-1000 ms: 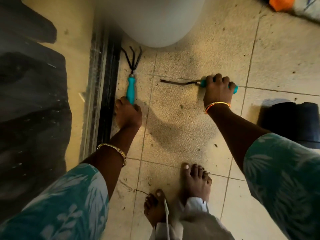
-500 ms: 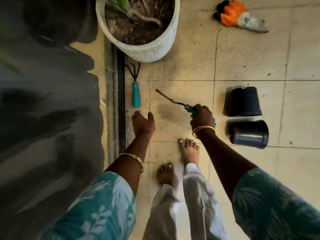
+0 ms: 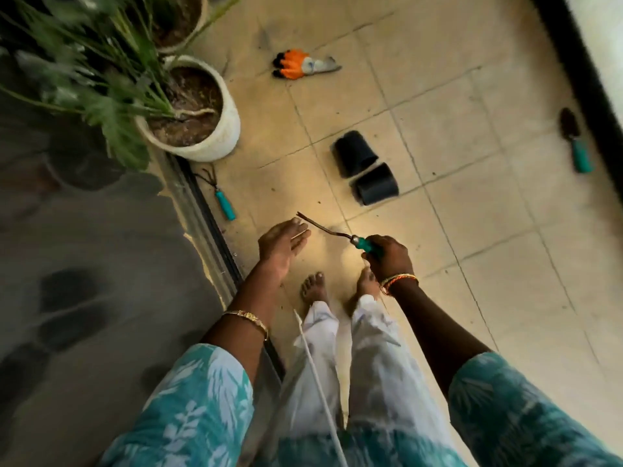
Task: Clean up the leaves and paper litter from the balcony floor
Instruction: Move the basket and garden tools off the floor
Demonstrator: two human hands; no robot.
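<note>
While the person stands with bare feet (image 3: 313, 286) on the tiled floor (image 3: 472, 230), the right hand (image 3: 389, 256) is curled tight round the teal handle of a weeding tool (image 3: 337, 232). Its thin dark metal end sticks out to the left and points up and away from the hand. The left hand (image 3: 281, 246) is held out flat with the fingers straight and close together. It holds nothing. The tip of the tool is just beside those fingers, but I cannot tell if they touch.

Small dark bits of dirt (image 3: 332, 111) lie here and there on the tiles. I cannot tell if any of them are leaves or paper, because they are too small and blurry.

A small hand rake (image 3: 220, 193) with a teal handle lies on the floor next to the dark door track (image 3: 215, 230). Near it stands a white pot (image 3: 215, 129) full of soil, with a green leafy plant (image 3: 101, 79) growing out of it. A second pot (image 3: 183, 25) stands behind it. Two black pots (image 3: 365, 168) lie on their sides, right next to each other. An orange and grey glove (image 3: 303, 65) lies farther off. A trowel (image 3: 574, 141) with a teal handle lies by the dark strip on the right.
</note>
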